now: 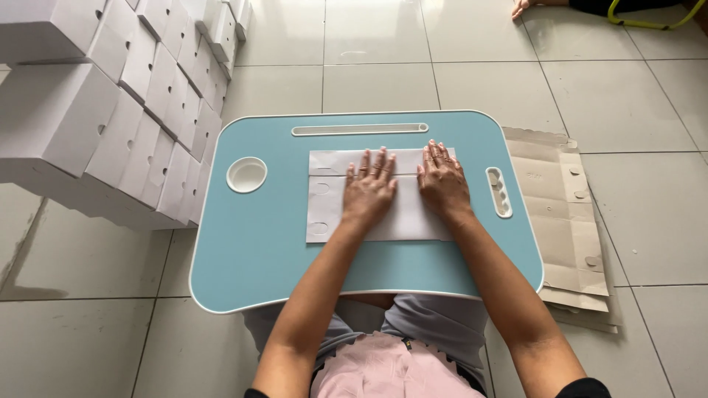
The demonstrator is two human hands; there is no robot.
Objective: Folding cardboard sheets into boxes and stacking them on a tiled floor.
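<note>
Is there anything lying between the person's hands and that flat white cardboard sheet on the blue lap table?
Nothing visible does. The left hand and the right hand both lie palm-down directly on the flat white cardboard sheet, which rests on the blue lap table. The table's round cup recess sits off to the left, apart from the sheet.

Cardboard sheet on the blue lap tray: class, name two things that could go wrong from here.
1. Both hands, left hand and right hand, press flat on the cardboard sheet; uneven pressure might crease it crookedly.
2. The lap tray sits on the person's lap, so leaning hard could tip it.
</note>
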